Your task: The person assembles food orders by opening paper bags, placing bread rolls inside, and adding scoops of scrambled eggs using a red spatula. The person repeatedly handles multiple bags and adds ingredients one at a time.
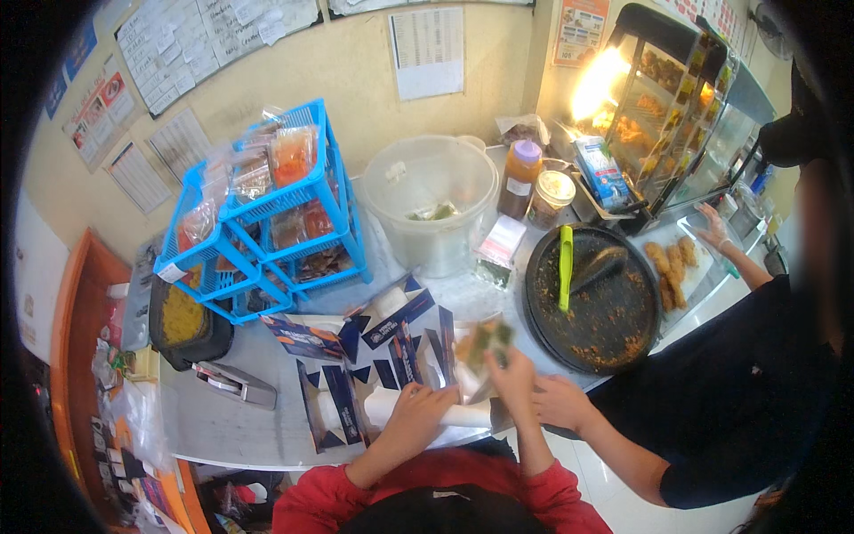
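My left hand (420, 413) is closed on the edge of a white paper wrap (464, 416) at the table's front edge. Beside it, my right hand (511, 377) grips a small green packet (492, 339), smeared by motion, above the paper and a row of boxes. Several open dark blue and white cardboard boxes (338, 403) stand just left and ahead of my hands, with white paper inside some. A co-worker's hand (562, 403) reaches in close to my right wrist.
Blue stacked baskets (271, 209) hold packets at the left. A clear bucket (430, 240) stands at the back. At the right are a round dark pan (592, 334) with green tongs (565, 267), a sauce bottle (520, 182) and a lit food case (658, 107). A tape dispenser (236, 385) lies front left.
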Tool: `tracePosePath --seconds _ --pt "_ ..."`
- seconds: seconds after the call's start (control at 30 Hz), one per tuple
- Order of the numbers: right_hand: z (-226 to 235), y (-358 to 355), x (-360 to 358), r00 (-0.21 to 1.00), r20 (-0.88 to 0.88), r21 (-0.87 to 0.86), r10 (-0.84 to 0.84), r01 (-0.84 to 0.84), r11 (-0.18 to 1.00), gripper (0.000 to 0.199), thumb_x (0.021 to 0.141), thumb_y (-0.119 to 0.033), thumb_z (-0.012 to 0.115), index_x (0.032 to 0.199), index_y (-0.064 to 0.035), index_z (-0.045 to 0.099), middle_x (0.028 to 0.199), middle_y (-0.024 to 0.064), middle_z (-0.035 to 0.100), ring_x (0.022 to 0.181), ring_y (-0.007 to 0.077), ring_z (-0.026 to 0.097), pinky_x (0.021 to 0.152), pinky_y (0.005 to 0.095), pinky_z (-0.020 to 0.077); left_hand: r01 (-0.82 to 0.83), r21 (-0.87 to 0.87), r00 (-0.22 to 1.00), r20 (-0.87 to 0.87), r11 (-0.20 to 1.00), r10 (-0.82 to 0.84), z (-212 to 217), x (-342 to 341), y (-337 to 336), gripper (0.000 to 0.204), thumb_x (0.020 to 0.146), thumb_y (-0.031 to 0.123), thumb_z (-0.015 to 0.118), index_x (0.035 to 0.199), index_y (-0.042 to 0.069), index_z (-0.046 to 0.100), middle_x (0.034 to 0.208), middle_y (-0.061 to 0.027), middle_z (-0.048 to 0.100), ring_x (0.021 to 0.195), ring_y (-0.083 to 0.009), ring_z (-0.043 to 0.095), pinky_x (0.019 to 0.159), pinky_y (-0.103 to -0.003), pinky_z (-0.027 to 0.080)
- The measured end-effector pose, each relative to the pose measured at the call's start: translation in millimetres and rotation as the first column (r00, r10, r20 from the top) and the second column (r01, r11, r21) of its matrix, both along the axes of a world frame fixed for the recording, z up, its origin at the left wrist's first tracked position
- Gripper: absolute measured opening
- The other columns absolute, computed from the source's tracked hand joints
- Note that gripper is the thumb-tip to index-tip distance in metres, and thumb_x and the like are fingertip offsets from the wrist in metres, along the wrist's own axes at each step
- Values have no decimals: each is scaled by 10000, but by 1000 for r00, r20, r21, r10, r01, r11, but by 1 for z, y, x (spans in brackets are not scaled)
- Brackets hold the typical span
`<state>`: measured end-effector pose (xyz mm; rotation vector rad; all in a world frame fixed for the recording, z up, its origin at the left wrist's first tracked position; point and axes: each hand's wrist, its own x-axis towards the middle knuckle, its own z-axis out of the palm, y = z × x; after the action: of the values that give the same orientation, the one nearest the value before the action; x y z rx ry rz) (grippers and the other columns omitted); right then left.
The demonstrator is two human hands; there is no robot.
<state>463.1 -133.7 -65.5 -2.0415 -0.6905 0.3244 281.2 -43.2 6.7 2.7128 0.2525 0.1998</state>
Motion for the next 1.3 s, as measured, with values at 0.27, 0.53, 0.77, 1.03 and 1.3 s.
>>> tracePosePath --seconds 0.27,0.53,0.77,1.03,1.3 --pt "23 -2 13 993 38 -130 113 -107 986 426 797 -397 697 905 15 677 737 208 645 630 307 626 614 390 467 -8 -56 1000 24 998 10 5 -6 3 439 678 85 695 1096 102 563 1214 -52 572 1037 -232 548 931 -416 351" --pt "123 -3 -32 968 197 324 153 -212 922 169 824 -104 688 934 6 622 764 83 631 655 186 603 604 295 470 -248 -51 967 44 967 250 5 -54 18 337 626 56 668 948 110 587 986 -52 590 938 -272 544 852 -423 361" --pt "12 106 -84 881 65 4 468 -470 883 207 877 -249 613 965 -64 588 790 199 617 728 398 604 594 424 475 -300 -98 944 110 949 310 -6 -71 19 247 675 42 632 910 94 580 939 -40 600 925 -239 563 871 -399 379" --pt "-35 107 -91 888 284 142 363 -413 900 198 879 -201 573 1010 -53 579 947 180 599 901 393 572 791 436 460 -356 -186 894 216 916 392 -16 -84 26 177 660 49 641 822 86 578 848 -48 606 840 -249 570 810 -397 393" --pt "-53 90 -85 873 204 -123 443 -427 896 164 840 -149 556 979 -82 611 830 187 615 935 363 550 820 447 412 -338 -135 889 280 932 363 -23 -84 28 213 622 46 668 815 86 586 853 -39 621 826 -237 578 816 -388 400"
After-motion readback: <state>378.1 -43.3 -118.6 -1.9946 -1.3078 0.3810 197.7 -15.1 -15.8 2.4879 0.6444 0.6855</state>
